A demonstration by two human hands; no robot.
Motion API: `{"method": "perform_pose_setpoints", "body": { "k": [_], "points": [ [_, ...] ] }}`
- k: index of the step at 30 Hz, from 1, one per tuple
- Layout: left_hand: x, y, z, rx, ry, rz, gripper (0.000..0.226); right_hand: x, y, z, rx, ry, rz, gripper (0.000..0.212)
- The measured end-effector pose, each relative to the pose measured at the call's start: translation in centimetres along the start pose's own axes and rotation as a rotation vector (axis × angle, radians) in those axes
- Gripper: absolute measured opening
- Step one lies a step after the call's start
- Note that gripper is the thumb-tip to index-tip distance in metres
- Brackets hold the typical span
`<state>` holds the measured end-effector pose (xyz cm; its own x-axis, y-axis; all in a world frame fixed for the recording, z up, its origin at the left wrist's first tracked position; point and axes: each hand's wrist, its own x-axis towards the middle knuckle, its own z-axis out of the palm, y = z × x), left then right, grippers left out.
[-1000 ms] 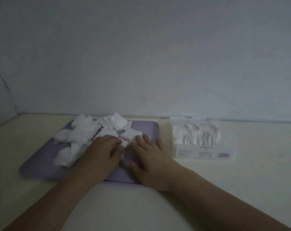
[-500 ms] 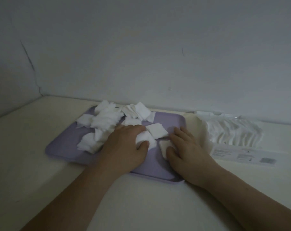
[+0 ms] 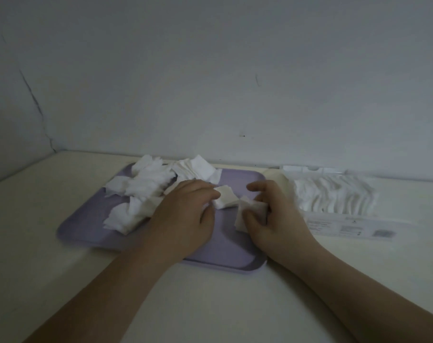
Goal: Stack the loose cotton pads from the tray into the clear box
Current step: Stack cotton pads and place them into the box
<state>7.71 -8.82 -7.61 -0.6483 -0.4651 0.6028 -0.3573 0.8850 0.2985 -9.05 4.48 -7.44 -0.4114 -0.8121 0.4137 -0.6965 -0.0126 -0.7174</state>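
Done: clear box [image 3: 334,201] just right of the tray [image 3: 223,253], already holds a row of pads standing on edge (looks fairly full).
Left to do: loose cotton pads [image 3: 146,184] heaped on the tray's far-left part. There are a good many, so I'd judge the task well short of finished.
Right hand [image 3: 272,219]: thumb and fingers pinch one pad [image 3: 250,211] above the tray's right side.
Left hand [image 3: 183,214]: fingers curled onto the second pad [image 3: 225,200] — gripped or only pressed, can't tell.
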Motion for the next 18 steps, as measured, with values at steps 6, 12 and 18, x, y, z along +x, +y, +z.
{"method": "perform_pose_setpoints", "body": {
  "k": [6,12,18],
  "points": [
    [5.5,0.6,0.5,0.126,-0.300,-0.247,0.040,0.3,0.3,-0.2,0.014,0.016,0.032,0.043],
    [7.6,0.2,0.2,0.057,-0.563,-0.377,0.057,0.3,0.4,-0.4,0.055,0.072,0.034,0.015],
    [6.4,-0.2,-0.9,-0.081,-0.610,-0.394,0.023,0.2,0.2,-0.4,0.137,0.079,0.054,0.024]
  ]
}}
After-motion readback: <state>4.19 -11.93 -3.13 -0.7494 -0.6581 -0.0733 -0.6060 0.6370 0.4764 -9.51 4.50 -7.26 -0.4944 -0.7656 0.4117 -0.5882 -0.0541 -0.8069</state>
